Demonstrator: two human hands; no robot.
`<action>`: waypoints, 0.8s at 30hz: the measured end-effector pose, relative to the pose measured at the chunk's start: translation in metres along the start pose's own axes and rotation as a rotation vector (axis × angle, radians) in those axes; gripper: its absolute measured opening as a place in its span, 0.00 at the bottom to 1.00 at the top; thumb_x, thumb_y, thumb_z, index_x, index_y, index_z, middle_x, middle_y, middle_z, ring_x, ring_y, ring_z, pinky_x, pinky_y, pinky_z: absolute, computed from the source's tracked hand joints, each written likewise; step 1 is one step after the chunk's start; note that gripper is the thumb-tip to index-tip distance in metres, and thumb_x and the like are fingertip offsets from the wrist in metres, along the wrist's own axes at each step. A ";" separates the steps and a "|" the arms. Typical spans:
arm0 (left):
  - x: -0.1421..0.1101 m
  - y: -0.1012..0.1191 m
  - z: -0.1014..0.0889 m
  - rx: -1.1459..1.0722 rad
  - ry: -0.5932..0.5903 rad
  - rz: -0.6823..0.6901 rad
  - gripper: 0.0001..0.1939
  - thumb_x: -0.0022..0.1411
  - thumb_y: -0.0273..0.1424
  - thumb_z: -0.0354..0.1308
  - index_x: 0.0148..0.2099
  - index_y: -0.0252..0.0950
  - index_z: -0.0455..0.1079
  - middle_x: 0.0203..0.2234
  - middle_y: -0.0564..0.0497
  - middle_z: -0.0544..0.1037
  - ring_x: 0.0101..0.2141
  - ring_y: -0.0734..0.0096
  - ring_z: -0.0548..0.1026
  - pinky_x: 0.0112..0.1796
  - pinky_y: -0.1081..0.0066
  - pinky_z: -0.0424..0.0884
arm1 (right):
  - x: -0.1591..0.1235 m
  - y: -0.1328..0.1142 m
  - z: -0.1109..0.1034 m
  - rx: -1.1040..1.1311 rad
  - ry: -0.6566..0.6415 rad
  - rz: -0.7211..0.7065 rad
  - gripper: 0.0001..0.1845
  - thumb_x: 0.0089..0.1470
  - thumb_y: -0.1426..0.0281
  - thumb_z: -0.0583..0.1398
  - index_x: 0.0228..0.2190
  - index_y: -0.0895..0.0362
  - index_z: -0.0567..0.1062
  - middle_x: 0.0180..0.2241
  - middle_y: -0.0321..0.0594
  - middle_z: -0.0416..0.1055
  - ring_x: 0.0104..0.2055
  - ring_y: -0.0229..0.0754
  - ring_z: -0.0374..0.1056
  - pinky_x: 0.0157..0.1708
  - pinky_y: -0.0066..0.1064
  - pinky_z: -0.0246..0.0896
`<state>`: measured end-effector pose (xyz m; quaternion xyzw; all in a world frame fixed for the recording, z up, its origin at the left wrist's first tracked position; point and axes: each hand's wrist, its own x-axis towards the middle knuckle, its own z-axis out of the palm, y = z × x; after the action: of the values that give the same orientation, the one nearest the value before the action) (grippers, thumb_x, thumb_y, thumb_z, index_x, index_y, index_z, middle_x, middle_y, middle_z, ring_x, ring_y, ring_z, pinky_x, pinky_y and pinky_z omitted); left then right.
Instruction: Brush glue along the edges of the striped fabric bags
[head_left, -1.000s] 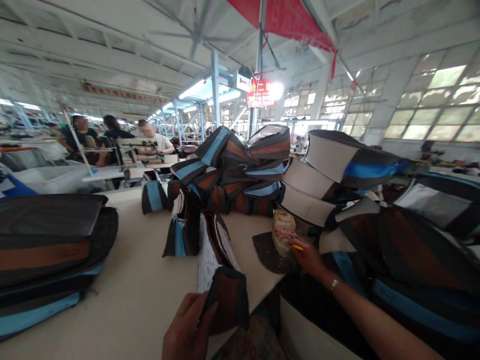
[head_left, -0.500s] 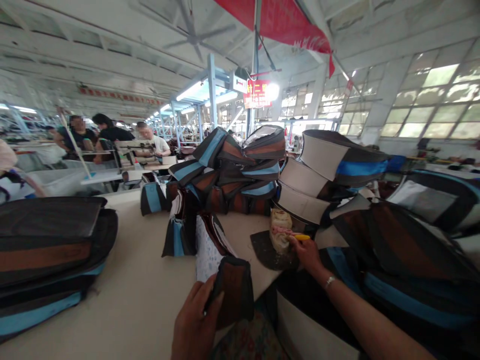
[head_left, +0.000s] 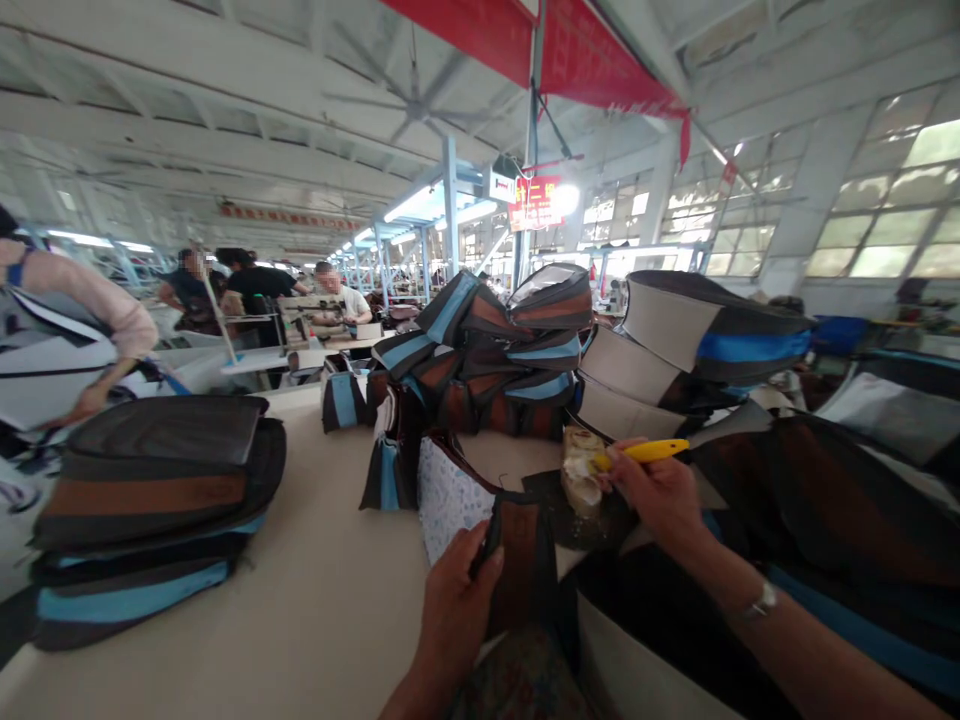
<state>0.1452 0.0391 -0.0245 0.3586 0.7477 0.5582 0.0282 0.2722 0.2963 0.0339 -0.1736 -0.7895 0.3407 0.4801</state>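
Observation:
My left hand (head_left: 459, 595) is closed on the edge of a dark grey bag panel (head_left: 519, 550) with a brown stripe. A pale patterned lining (head_left: 450, 500) stands just behind it. My right hand (head_left: 664, 500) grips a yellow-handled brush (head_left: 654, 450). Its head reaches into the mouth of a crusted, cream-coloured container (head_left: 579, 490), so the bristles are hidden. Whitish stuff shows in and around that mouth. Beneath the container lies a dark scrap (head_left: 547, 490) on the pale table.
Stacked grey, brown and blue bag pieces (head_left: 495, 355) stand at the back of the table (head_left: 322, 570). Another pile (head_left: 150, 490) lies at left, and beige-and-dark pieces (head_left: 660, 325) crowd the right. A person in a pink sleeve (head_left: 112, 290) is beyond the left pile.
The view has swung left, bringing the pink-sleeved person further in. My right hand has raised the brush handle at the container. My left hand still holds the panel.

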 end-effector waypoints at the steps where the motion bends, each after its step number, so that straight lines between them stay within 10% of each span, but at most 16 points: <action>1: 0.000 0.001 0.004 -0.004 -0.018 0.003 0.16 0.63 0.38 0.54 0.51 0.39 0.73 0.38 0.49 0.77 0.41 0.62 0.75 0.45 0.63 0.70 | 0.000 -0.020 0.001 0.033 -0.024 -0.039 0.21 0.62 0.53 0.58 0.31 0.58 0.75 0.33 0.43 0.76 0.31 0.44 0.71 0.31 0.32 0.67; 7: -0.003 0.005 0.015 -0.004 -0.043 -0.024 0.19 0.62 0.38 0.54 0.52 0.36 0.72 0.40 0.46 0.77 0.42 0.59 0.74 0.47 0.60 0.69 | -0.011 -0.093 0.030 0.111 -0.295 -0.453 0.05 0.63 0.69 0.58 0.36 0.55 0.74 0.32 0.39 0.74 0.34 0.41 0.71 0.36 0.32 0.64; 18: -0.007 -0.002 0.007 -0.005 -0.030 -0.008 0.18 0.63 0.38 0.53 0.52 0.40 0.73 0.39 0.49 0.77 0.43 0.60 0.75 0.47 0.62 0.69 | -0.003 -0.063 -0.012 -0.101 -0.439 -0.516 0.06 0.64 0.71 0.56 0.38 0.55 0.74 0.34 0.42 0.74 0.37 0.45 0.73 0.39 0.35 0.68; 24: -0.010 0.001 0.010 0.007 -0.055 -0.033 0.19 0.62 0.38 0.53 0.52 0.38 0.73 0.40 0.47 0.77 0.43 0.59 0.75 0.48 0.61 0.69 | -0.015 -0.092 0.024 0.011 -0.421 -0.553 0.05 0.64 0.70 0.57 0.38 0.55 0.73 0.34 0.40 0.74 0.35 0.42 0.72 0.38 0.31 0.66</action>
<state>0.1573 0.0420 -0.0309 0.3614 0.7544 0.5450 0.0568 0.2629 0.2130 0.0815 0.1236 -0.8865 0.2303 0.3819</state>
